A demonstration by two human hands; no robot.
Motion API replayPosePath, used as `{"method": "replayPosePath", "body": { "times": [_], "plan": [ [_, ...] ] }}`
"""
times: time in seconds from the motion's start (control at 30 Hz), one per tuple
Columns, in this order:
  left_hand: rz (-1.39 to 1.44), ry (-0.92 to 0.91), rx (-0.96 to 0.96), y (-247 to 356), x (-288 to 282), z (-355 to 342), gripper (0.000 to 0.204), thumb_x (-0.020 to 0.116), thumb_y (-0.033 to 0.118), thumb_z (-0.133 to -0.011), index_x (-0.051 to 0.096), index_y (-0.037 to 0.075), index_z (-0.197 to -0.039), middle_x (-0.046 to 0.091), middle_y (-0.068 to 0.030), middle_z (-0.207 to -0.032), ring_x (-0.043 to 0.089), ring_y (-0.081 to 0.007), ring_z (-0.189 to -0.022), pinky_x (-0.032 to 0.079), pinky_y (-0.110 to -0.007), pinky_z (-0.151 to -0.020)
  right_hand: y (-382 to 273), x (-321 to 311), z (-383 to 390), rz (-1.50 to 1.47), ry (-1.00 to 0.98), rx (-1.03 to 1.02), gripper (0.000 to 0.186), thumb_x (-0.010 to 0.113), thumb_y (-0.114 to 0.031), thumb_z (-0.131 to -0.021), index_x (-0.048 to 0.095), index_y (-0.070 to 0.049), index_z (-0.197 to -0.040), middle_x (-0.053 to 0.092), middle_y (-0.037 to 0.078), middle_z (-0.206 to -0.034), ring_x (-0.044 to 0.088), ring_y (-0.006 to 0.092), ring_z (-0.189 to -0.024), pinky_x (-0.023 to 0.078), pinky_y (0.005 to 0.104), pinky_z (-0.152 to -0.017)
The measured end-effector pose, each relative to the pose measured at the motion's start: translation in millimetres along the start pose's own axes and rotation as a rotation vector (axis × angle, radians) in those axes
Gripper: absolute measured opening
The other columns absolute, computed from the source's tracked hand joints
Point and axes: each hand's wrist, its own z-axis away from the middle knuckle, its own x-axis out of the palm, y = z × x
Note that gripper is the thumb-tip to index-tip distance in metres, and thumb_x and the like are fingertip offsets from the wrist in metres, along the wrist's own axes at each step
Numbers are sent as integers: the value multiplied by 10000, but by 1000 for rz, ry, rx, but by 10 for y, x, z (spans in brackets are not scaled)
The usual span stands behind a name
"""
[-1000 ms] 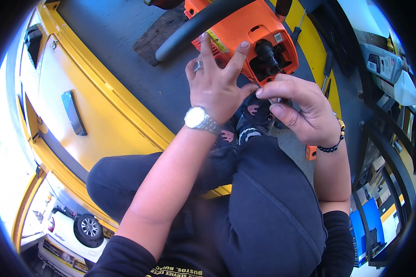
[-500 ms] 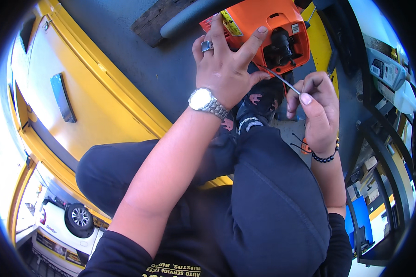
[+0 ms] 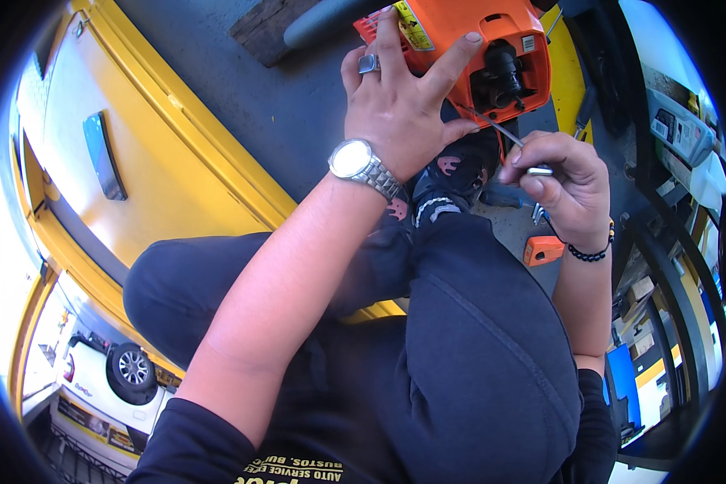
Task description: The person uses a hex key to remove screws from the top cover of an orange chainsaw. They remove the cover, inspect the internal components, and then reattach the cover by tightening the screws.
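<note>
A broad yellow panel (image 3: 161, 173) with a dark handle-like slot fills the left of the view, edged by a raised yellow rim beside a grey floor (image 3: 274, 105). The person's dark trousers take up the lower middle, knees bent.

On the floor at the top sits an orange engine housing (image 3: 468, 48) with a black round part set in its recessed face. A yellow rectangular label with a red corner lies on its top side, and a small white square sticker sits at its upper right corner. A grey tube (image 3: 331, 20) runs off from the housing to the upper left, over a piece of wood.

The left hand (image 3: 399, 113), with a ring and a silver wristwatch, lies spread flat on the housing, fingers apart, pressing on it rather than closed round it.

The right hand (image 3: 565, 181), with a bead bracelet, has its grip pinched together on a thin metal tool (image 3: 512, 145), whose tip points up toward the housing's lower edge.

At the right edge stand white containers (image 3: 682, 129) with dark rectangular labels. A small orange piece (image 3: 543, 250) lies on the floor below the right hand.
</note>
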Motion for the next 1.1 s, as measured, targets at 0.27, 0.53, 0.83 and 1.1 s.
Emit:
{"method": "replayPosePath", "body": {
  "times": [0.27, 0.53, 0.83, 1.1],
  "plan": [
    [5, 19, 2, -26, 34, 11, 1009, 835, 610, -750, 352, 418, -1616, 170, -345, -1639, 393, -476, -1438, 331, -573, -1146, -61, 233, -129, 154, 190, -28, 312, 713, -273, -1005, 740, 17, -895, 716, 63, -752, 638, 103, -640, 489, 236, -592],
    [7, 12, 1, -12, 38, 2, 976, 817, 611, -770, 364, 420, -1613, 144, -355, -1645, 365, -480, -1456, 320, -557, -1151, -279, 361, -69, -40, 388, 192, 426, 455, -297, -1116, 689, 55, -1169, 752, 133, -852, 708, 136, -717, 542, 246, -671],
    [1, -53, -19, -28, 71, 2, 1005, 799, 566, -811, 248, 455, -1644, 132, -358, -1653, 309, -469, -1508, 302, -549, -1167, -51, 306, -80, -47, 50, -29, 406, 635, -206, -1035, 604, 44, -1353, 757, 173, -1154, 749, 237, -1073, 577, 341, -974],
    [402, 244, -114, 365, 99, 596, 573, 866, 251, -750, 654, 65, -1248, 650, -119, -1130, 609, -330, -1029, 456, -455, -919, -285, 106, -85, 421, 85, 124, 215, 728, -173, -994, 687, 13, -895, 701, 60, -704, 690, 109, -692, 543, 255, -643]
  ]
}}
